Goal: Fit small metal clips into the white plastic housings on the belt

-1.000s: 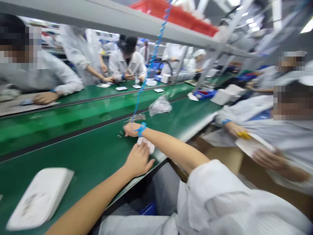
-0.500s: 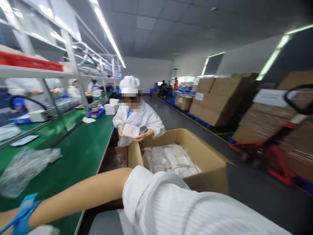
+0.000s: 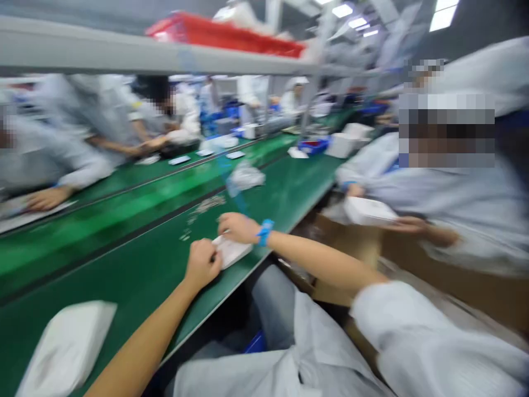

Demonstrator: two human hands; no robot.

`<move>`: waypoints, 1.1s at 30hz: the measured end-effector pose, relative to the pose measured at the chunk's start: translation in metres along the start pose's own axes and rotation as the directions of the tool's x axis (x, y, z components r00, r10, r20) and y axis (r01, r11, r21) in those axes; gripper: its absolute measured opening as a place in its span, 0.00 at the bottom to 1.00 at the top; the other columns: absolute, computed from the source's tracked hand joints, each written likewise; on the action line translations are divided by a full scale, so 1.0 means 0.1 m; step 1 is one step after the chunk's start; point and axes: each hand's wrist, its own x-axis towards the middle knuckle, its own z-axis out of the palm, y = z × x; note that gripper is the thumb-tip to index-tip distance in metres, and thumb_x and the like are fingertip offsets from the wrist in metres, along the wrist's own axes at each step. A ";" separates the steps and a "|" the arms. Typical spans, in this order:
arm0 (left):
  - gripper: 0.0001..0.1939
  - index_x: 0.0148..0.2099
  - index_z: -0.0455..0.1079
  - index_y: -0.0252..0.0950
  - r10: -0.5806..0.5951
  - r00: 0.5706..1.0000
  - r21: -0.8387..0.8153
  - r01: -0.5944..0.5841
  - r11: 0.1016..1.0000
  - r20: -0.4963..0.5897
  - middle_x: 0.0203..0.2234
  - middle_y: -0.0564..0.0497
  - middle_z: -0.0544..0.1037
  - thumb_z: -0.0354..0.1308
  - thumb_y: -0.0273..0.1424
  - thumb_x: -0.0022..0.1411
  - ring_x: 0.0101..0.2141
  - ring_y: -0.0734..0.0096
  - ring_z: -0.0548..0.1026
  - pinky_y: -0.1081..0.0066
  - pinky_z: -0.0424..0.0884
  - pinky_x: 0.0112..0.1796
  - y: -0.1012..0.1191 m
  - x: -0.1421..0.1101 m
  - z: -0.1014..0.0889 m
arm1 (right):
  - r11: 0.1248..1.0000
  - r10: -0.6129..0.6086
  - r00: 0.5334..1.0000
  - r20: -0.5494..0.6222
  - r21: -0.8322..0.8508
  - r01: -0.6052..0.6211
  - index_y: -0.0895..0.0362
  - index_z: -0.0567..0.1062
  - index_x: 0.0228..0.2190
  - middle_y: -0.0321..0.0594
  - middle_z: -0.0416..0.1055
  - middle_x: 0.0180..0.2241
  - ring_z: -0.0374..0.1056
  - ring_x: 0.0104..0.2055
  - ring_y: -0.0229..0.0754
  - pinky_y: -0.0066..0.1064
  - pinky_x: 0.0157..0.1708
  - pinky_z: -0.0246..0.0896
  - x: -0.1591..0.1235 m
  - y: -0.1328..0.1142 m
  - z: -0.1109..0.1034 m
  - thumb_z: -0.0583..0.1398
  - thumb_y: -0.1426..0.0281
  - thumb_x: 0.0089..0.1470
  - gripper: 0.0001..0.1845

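Observation:
A flat white piece, box-like and blurred (image 3: 233, 251), lies at the near edge of the green work surface (image 3: 165, 292). My left hand (image 3: 202, 262) is closed at its left side, fingers curled, with a small dark spot by the thumb that I cannot make out. Across its far side my right hand (image 3: 238, 227) is bent over it, fingers closed on the edge. A blue wrist strap (image 3: 265, 232) circles my right wrist. Small pale bits (image 3: 206, 207) are scattered beyond my hands, near a crumpled clear plastic bag (image 3: 247, 176).
A larger white moulded tray (image 3: 68, 347) lies at the lower left. To my right, a co-worker (image 3: 438, 182) holds a white box (image 3: 369, 211) above a cardboard carton (image 3: 463, 275). Red bins (image 3: 239, 36) stand on the overhead shelf. Other people work across the line.
My view has swung left and down from the aisle to the bench. Both hands now show at the white piece; before, only my right arm was visible, stretched leftward.

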 end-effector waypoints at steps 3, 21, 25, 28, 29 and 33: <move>0.06 0.28 0.63 0.37 -0.251 0.965 -0.058 0.256 0.965 0.073 0.27 0.49 0.71 0.53 0.28 0.58 0.33 0.66 0.68 0.62 0.65 0.41 -0.24 -0.15 -0.06 | 0.918 -0.063 0.997 -0.044 0.390 0.075 0.59 0.78 0.33 0.33 0.75 0.30 0.70 0.30 0.32 0.20 0.28 0.65 0.37 -0.33 0.39 0.67 0.72 0.60 0.04; 0.13 0.26 0.53 0.38 -0.394 0.893 -0.321 0.446 0.836 0.216 0.20 0.58 0.62 0.55 0.32 0.58 0.24 0.76 0.58 0.70 0.50 0.28 -0.26 -0.06 0.06 | 0.529 -0.090 0.946 0.310 0.820 -0.218 0.58 0.83 0.32 0.42 0.74 0.34 0.70 0.38 0.41 0.31 0.40 0.63 0.26 -0.42 0.57 0.61 0.79 0.57 0.10; 0.15 0.26 0.52 0.38 -0.376 0.899 -0.308 0.432 0.848 0.225 0.20 0.58 0.63 0.56 0.33 0.59 0.24 0.75 0.58 0.69 0.50 0.28 -0.27 -0.06 0.09 | 0.500 -0.080 0.955 0.287 0.840 -0.211 0.59 0.81 0.33 0.43 0.74 0.35 0.69 0.38 0.41 0.31 0.40 0.63 0.25 -0.41 0.52 0.60 0.79 0.58 0.10; 0.15 0.26 0.52 0.39 -0.362 0.904 -0.287 0.417 0.862 0.226 0.20 0.57 0.62 0.55 0.33 0.59 0.24 0.74 0.59 0.69 0.50 0.29 -0.28 -0.06 0.10 | 0.531 -0.073 0.955 0.288 0.821 -0.207 0.59 0.79 0.31 0.42 0.73 0.34 0.68 0.38 0.42 0.32 0.40 0.62 0.25 -0.44 0.51 0.60 0.79 0.55 0.08; 0.14 0.26 0.52 0.39 -0.355 0.907 -0.277 0.409 0.870 0.226 0.20 0.57 0.63 0.55 0.33 0.59 0.24 0.73 0.59 0.68 0.50 0.29 -0.28 -0.06 0.11 | 0.551 -0.076 0.952 0.295 0.809 -0.207 0.58 0.78 0.31 0.42 0.73 0.34 0.67 0.38 0.43 0.32 0.41 0.62 0.25 -0.44 0.51 0.60 0.78 0.54 0.07; 0.12 0.27 0.55 0.39 -0.317 0.921 -0.228 0.367 0.902 0.227 0.21 0.55 0.63 0.55 0.31 0.59 0.27 0.70 0.61 0.67 0.50 0.31 -0.27 -0.06 0.10 | 0.618 -0.130 0.946 0.298 0.770 -0.158 0.58 0.76 0.31 0.44 0.72 0.34 0.66 0.40 0.46 0.35 0.43 0.61 0.24 -0.48 0.51 0.59 0.77 0.56 0.06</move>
